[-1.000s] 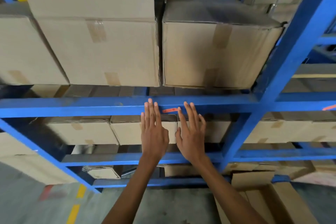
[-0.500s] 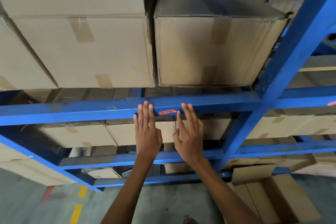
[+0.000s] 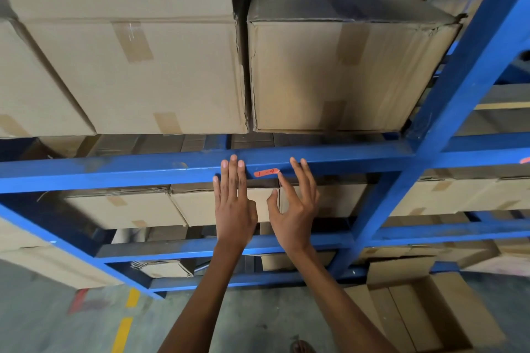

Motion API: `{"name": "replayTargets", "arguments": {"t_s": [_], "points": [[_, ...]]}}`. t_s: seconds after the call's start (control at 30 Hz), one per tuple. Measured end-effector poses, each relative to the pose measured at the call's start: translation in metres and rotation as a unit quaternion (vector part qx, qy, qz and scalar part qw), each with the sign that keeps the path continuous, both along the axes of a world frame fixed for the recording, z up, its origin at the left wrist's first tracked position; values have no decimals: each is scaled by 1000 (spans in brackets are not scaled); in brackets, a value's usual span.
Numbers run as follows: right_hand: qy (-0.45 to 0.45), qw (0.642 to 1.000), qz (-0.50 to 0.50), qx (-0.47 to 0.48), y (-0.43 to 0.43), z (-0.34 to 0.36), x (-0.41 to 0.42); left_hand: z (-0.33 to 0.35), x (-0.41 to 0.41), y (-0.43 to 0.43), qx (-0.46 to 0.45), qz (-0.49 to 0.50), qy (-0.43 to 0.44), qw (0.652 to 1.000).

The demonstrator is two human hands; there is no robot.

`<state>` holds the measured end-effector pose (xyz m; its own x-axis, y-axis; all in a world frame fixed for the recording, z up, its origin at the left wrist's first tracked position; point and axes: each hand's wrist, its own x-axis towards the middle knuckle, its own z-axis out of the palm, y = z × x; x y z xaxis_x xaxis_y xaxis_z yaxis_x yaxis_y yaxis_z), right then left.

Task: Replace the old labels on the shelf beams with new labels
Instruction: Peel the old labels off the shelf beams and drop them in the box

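A small orange label (image 3: 266,172) with handwriting sticks on the front of the blue shelf beam (image 3: 114,170). My left hand (image 3: 233,203) lies flat with its fingertips on the beam, just left of the label. My right hand (image 3: 295,209) is spread open just right of the label; its index fingertip touches the label's right end and the thumb is held apart below. Neither hand holds anything. A second orange label (image 3: 525,160) shows at the right edge on the neighbouring beam.
Large taped cardboard boxes (image 3: 329,71) sit on the shelf above the beam, smaller ones on the levels below. A blue upright (image 3: 447,112) rises at the right. An open cardboard box (image 3: 424,312) stands on the floor at lower right. Yellow floor marks (image 3: 123,332) lie at lower left.
The view has drawn nearer to the beam. My right hand's thumb has spread away from the fingers and its index finger has come to the label's right end. The left hand stays put.
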<state>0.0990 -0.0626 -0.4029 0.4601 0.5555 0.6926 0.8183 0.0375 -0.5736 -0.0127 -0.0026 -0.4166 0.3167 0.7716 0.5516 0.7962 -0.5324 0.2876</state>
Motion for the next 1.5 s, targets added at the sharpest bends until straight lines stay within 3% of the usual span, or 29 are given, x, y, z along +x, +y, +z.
{"name": "replayTargets", "arguments": {"t_s": [0.27, 0.63, 0.83, 0.97, 1.23, 1.5], "points": [[90, 992, -59, 65, 17, 22, 3, -1, -2, 1, 7, -2, 10, 1000], [89, 991, -70, 66, 10, 36, -9, 1, -6, -1, -1, -7, 19, 1000], [67, 996, 15, 57, -10, 41, -38, -1, -7, -1, 6, -7, 28, 1000], [135, 987, 64, 59, -27, 51, -40, 3, -5, -1, -20, -3, 30, 999], [311, 947, -20, 74, -68, 53, 14, 16, 42, -42, -93, 5, -72, 993], [334, 932, -79, 114, -112, 49, 124, 17, 160, -92, -134, -63, -89, 985]]}}
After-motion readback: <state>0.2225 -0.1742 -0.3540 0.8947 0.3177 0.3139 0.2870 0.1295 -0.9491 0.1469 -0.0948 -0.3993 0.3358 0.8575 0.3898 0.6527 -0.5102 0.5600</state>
